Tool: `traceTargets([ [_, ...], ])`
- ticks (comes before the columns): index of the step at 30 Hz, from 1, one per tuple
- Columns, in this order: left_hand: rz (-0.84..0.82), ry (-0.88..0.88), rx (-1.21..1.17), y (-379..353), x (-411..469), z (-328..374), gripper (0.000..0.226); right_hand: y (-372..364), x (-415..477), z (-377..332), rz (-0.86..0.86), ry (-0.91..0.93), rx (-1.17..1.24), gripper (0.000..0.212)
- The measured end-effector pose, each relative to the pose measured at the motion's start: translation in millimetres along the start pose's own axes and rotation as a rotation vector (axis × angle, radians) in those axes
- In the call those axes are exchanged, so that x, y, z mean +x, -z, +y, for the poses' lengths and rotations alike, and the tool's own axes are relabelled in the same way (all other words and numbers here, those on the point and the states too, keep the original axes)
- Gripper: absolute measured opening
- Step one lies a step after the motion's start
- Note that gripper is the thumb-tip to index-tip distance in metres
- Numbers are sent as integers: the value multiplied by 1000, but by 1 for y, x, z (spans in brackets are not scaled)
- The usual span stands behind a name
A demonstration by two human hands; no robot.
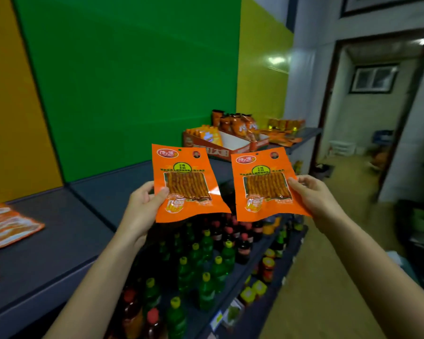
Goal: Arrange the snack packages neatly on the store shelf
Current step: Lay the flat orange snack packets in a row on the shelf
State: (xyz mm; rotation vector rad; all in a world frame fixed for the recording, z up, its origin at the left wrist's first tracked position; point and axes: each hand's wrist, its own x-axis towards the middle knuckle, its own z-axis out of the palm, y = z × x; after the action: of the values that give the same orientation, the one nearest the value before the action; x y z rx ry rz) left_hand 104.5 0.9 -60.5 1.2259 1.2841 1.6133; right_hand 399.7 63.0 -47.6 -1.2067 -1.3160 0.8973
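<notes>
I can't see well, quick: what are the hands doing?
The left hand holds the left packet.
The right hand holds the right packet.

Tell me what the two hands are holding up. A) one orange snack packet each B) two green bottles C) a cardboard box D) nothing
A: the left hand grips one flat orange plastic snack packet by its edge, and the right hand grips a second orange packet.

A green wall panel [132, 81] is seen beyond the left hand [142, 206]; a dark-framed doorway [377, 106] and tan floor [328, 289] are seen past the right hand [313, 194].
</notes>
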Motion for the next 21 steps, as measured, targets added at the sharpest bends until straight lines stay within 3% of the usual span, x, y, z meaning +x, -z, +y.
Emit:
traceTargets([
  [7, -116, 58, -9, -131, 70, -32, 11, 91, 68, 46, 155, -87, 47, 12],
  [21, -240, 36, -8, -364, 269, -96, 13, 222, 290, 99, 284, -141, -18, 19],
])
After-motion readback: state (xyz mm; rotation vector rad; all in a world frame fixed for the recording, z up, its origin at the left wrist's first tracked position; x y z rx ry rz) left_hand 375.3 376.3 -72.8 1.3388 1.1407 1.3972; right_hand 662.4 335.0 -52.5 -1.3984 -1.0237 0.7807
